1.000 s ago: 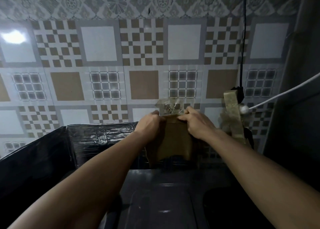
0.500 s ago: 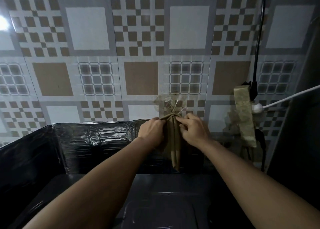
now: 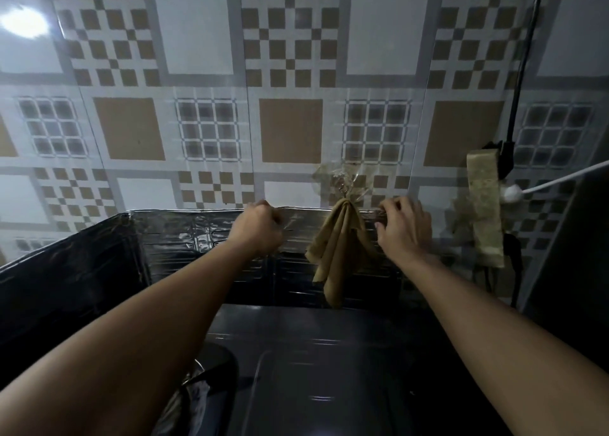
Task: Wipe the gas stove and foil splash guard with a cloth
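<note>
Brown, grey and white patterned wall tiles [image 3: 290,129] fill the background, dark gas stove [image 3: 329,369] at the bottom with a crinkled foil splash guard [image 3: 184,238] standing along its back and left side. Tan cloth [image 3: 336,247] hangs bunched from a clear wall hook [image 3: 342,182], draping down over the guard's back panel, nobody holding it. Left hand [image 3: 260,229] just left of the cloth, fingers curled in a loose fist, gripping nothing visible. Right hand [image 3: 403,229] just right of it, fingers spread and relaxed, empty. Taped socket [image 3: 484,205] on the wall far right with black cable [image 3: 522,60] above and white plug [image 3: 510,193] beside
</note>
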`<state>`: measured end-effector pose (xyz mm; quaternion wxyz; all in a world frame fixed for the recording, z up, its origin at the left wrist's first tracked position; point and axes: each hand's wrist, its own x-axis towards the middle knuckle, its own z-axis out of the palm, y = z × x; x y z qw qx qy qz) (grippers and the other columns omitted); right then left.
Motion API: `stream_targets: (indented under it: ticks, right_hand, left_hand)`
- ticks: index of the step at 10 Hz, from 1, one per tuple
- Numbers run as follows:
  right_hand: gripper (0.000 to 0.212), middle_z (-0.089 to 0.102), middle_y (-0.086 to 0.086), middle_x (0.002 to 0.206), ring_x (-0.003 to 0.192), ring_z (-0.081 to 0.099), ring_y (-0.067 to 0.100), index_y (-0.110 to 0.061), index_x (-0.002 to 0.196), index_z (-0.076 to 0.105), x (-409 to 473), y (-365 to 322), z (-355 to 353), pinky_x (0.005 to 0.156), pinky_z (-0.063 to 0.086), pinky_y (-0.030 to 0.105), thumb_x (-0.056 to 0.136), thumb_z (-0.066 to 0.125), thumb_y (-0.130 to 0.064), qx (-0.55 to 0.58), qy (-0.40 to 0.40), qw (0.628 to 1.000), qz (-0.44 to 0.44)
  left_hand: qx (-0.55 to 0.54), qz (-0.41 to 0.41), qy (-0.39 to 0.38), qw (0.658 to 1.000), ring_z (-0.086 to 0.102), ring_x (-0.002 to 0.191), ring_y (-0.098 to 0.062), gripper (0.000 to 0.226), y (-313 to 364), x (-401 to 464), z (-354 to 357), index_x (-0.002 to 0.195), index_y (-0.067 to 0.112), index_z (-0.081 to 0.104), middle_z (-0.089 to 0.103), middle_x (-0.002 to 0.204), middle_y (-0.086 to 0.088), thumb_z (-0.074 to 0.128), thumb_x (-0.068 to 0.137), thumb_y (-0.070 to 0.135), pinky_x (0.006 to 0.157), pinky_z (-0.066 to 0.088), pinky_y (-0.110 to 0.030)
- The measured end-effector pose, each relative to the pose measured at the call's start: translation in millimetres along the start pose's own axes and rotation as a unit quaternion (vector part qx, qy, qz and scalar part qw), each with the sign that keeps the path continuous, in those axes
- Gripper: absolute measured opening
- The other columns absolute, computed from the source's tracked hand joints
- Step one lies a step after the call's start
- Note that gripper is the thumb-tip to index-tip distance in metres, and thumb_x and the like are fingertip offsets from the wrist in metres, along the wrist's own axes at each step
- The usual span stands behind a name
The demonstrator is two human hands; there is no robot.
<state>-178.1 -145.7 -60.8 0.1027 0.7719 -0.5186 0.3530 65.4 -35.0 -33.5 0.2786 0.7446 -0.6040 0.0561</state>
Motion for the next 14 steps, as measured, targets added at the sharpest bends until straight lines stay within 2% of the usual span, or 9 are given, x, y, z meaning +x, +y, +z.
stream_targets:
  ticks: [2,4,6,8,10,11,12,13,14]
  right_hand:
    - [0.032,0.048,0.009,0.121,0.113,0.045,0.028,-0.02,0.116,0.055,0.7,-6.8,-5.5,0.092,0.042,0.043,0.086,0.066,-0.025,-0.049,-0.024,0.997,0.061]
    - [0.041,0.049,0.011,0.125,0.115,0.046,0.029,-0.017,0.121,0.053,3.5,-10.7,-12.7,0.094,0.041,0.045,0.083,0.068,-0.022,-0.044,-0.051,0.995,0.077]
    - [0.04,0.05,0.011,0.127,0.114,0.049,0.031,-0.015,0.123,0.055,-5.8,-37.9,-23.9,0.094,0.044,0.044,0.085,0.065,-0.014,0.018,-0.058,0.994,0.09]
    - [0.045,0.047,0.012,0.127,0.117,0.047,0.034,-0.015,0.125,0.051,-21.8,-61.3,-34.5,0.098,0.043,0.047,0.082,0.062,-0.009,0.077,-0.083,0.99,0.086]
    - [0.03,0.053,0.012,0.119,0.11,0.052,0.034,-0.017,0.108,0.057,-47.2,-95.5,-47.2,0.089,0.046,0.037,0.078,0.06,-0.015,0.115,-0.144,0.982,0.045]
    - [0.031,0.054,0.009,0.12,0.108,0.055,0.03,-0.018,0.111,0.06,-67.7,-111.6,-56.4,0.087,0.046,0.035,0.08,0.065,-0.018,0.111,-0.196,0.974,0.024]
    - [0.036,0.054,0.011,0.13,0.114,0.054,0.029,-0.016,0.117,0.059,-90.6,-124.4,-70.7,0.094,0.047,0.037,0.083,0.069,-0.022,0.104,-0.255,0.961,0.002]
    - [0.046,0.055,0.011,0.134,0.12,0.053,0.028,-0.014,0.125,0.059,-116.9,-130.1,-86.8,0.099,0.045,0.034,0.083,0.073,-0.028,0.087,-0.315,0.945,-0.004]
    - [0.041,0.06,0.01,0.126,0.113,0.056,0.025,-0.014,0.118,0.063,-142.2,-134.8,-98.9,0.094,0.047,0.033,0.082,0.073,-0.031,0.066,-0.349,0.935,-0.011]
  left_hand:
    - [0.089,-0.041,0.043,0.994,0.045,0.124,-0.027,0.045,-50.4,-9.7,-33.9,0.127,0.015,0.061,0.052,0.132,-0.01,0.066,0.082,0.014,0.106,0.041,-0.042]
    - [0.178,-0.131,0.046,0.974,0.046,0.12,-0.035,0.05,-92.0,-18.3,-81.4,0.13,0.012,0.054,0.052,0.13,-0.016,0.064,0.082,0.022,0.101,0.041,-0.049]
    - [0.222,-0.231,-0.018,0.947,0.056,0.101,-0.036,0.029,-124.0,-42.7,-123.5,0.097,0.008,0.055,0.057,0.103,-0.017,0.063,0.076,0.027,0.093,0.048,-0.056]
    - [0.203,-0.316,-0.051,0.925,0.059,0.102,-0.035,0.035,-142.7,-89.6,-157.4,0.093,0.01,0.051,0.058,0.096,-0.01,0.068,0.07,0.029,0.099,0.038,-0.065]
    - [0.179,-0.296,-0.033,0.938,0.058,0.086,-0.031,0.03,-148.4,-132.0,-187.1,0.088,0.008,0.056,0.056,0.081,-0.008,0.072,0.073,0.029,0.08,0.054,-0.042]
    - [0.162,-0.262,-0.013,0.951,0.054,0.082,-0.029,0.026,-142.4,-152.3,-193.8,0.087,0.004,0.054,0.058,0.09,-0.014,0.072,0.079,0.022,0.066,0.045,-0.035]
    - [0.16,-0.24,0.006,0.957,0.056,0.08,-0.028,0.027,-133.3,-173.2,-194.4,0.089,0.004,0.056,0.055,0.086,-0.01,0.072,0.076,0.021,0.064,0.049,-0.037]
    - [0.132,-0.213,0.006,0.968,0.06,0.085,-0.03,0.029,-122.8,-194.7,-181.1,0.09,0.01,0.055,0.06,0.097,-0.011,0.071,0.07,0.024,0.077,0.056,-0.046]
    - [0.137,-0.182,-0.035,0.973,0.056,0.109,-0.033,0.052,-109.1,-218.7,-163.7,0.112,0.011,0.056,0.056,0.115,-0.011,0.074,0.072,0.039,0.094,0.048,-0.05]
